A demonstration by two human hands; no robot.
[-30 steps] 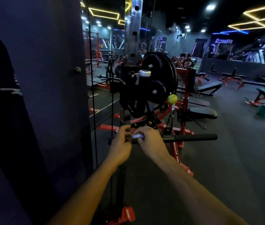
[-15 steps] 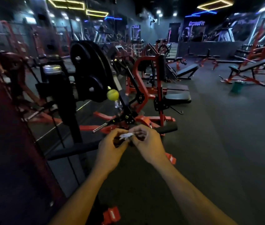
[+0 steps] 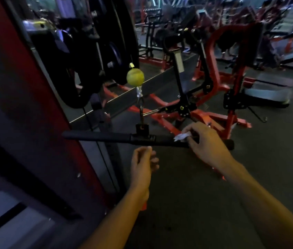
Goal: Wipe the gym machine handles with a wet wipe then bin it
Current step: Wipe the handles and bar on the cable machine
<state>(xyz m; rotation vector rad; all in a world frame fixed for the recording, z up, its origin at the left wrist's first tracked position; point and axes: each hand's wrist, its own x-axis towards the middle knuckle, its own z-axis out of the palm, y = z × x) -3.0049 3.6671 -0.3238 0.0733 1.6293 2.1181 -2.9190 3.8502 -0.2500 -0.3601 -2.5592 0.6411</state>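
White wipe [image 3: 182,136] sits crumpled under my right fingertips [image 3: 189,139], pressed against the top of the bar [image 3: 106,137] on its right grip. My right hand [image 3: 205,141] curls over that grip from above, thumb and fingers pinching the wipe to the black rubber, so the far end of the bar pokes out just past my knuckles. My right forearm runs back from the bar toward the lower right.

My left hand [image 3: 142,164] hangs just below the bar's middle, apart from it, touching nothing. Its fingers [image 3: 153,159] are loosely curled and released, a little blurred.

At the bar's middle a black bracket [image 3: 142,129] rises to a metal link, and above that link hangs a yellow-green ball [image 3: 135,77] on the cable. The bar's left grip reaches toward a red and dark upright [image 3: 39,97] of the machine, which fills the space left of the bar. Black weight plates [image 3: 106,47] hang above the bar, behind the ball.

Beyond the bar stands a red-framed machine [image 3: 212,72] with black pads, its feet spread on the dark floor [image 3: 187,194]. A grey bench pad [image 3: 267,90] lies above and right of the bar's right end. More red frames stand farther back, too blurred to tell apart.
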